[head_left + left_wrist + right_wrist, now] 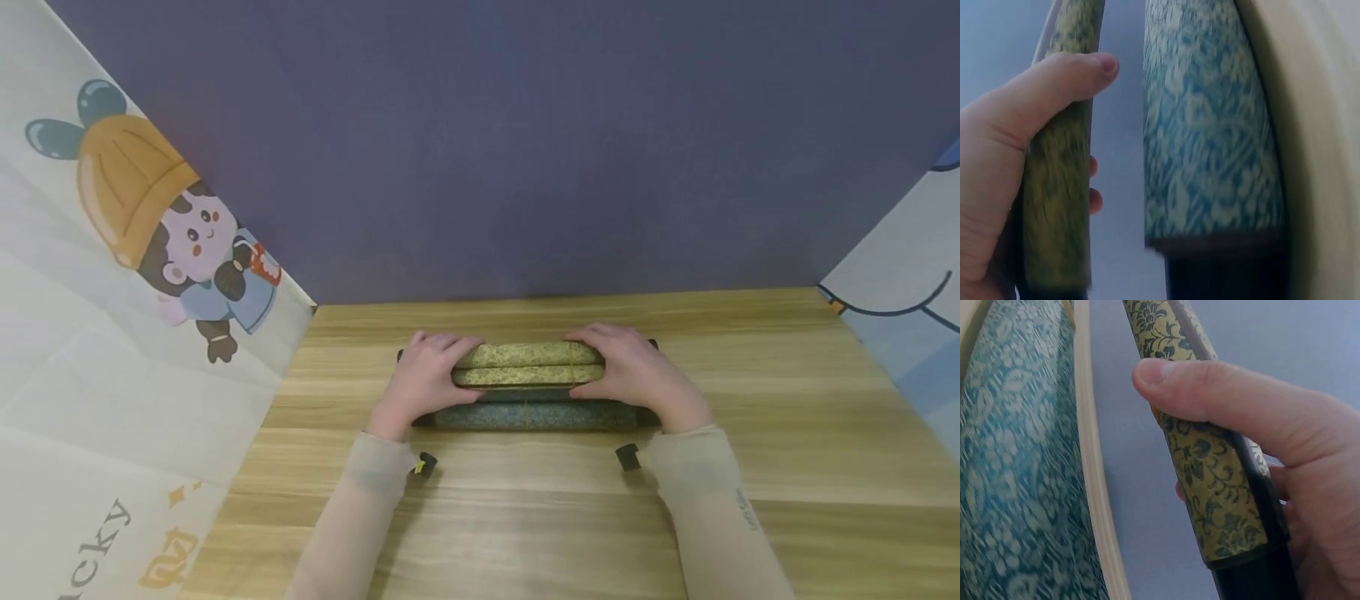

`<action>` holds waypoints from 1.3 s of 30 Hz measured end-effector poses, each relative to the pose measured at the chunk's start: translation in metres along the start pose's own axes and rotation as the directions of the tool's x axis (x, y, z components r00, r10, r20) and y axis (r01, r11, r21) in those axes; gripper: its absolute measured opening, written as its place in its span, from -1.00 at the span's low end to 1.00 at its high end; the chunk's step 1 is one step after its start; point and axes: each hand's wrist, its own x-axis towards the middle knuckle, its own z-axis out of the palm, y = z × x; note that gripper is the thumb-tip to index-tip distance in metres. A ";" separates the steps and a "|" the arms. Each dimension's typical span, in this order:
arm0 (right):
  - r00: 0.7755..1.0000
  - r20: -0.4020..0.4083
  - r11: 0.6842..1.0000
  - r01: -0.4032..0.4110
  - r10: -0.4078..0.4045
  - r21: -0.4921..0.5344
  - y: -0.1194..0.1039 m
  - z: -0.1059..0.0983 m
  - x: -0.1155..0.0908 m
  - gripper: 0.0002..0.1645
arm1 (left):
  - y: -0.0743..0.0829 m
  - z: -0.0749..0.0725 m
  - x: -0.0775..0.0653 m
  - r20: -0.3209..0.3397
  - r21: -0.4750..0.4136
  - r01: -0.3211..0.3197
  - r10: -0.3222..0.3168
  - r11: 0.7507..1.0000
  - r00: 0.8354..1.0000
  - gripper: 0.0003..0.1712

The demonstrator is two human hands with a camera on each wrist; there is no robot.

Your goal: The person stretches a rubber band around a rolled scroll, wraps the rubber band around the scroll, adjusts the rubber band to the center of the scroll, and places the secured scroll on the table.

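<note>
Both hands hold a yellow-green patterned scroll with black ends, one hand near each end. My left hand has its thumb across the near side, and its fingertips show past the far side in the left wrist view. My right hand grips the other end likewise, thumb over the floral cloth. Below lies a teal patterned scroll with black ends and a thin tie round its middle. A gap separates the two scrolls in both wrist views. The yellow-green scroll partly covers the teal one in the head view.
Beneath is a wood-grain table. A plain purple-blue wall rises behind it. A cartoon-printed panel borders the left, another printed panel the right. A small black piece sits beside the right sleeve.
</note>
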 end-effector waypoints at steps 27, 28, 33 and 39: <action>0.994 0.019 0.994 -0.107 0.107 0.011 0.004 -0.010 -0.010 0.08 | -0.005 -0.004 -0.006 -0.174 -0.025 -0.104 0.098 0.994 0.980 0.01; 0.994 0.023 0.994 -0.105 0.105 0.005 0.003 -0.010 -0.010 0.08 | -0.005 -0.003 -0.006 -0.177 -0.025 -0.108 0.102 0.994 0.979 0.01; 0.995 0.021 0.996 -0.095 0.095 -0.006 0.000 -0.009 -0.009 0.07 | -0.003 -0.003 -0.006 -0.185 -0.026 -0.126 0.119 0.992 0.975 0.01; 0.997 0.007 0.997 -0.082 0.082 -0.014 -0.003 -0.006 -0.009 0.07 | -0.002 -0.001 -0.006 -0.181 -0.024 -0.132 0.125 0.991 0.976 0.01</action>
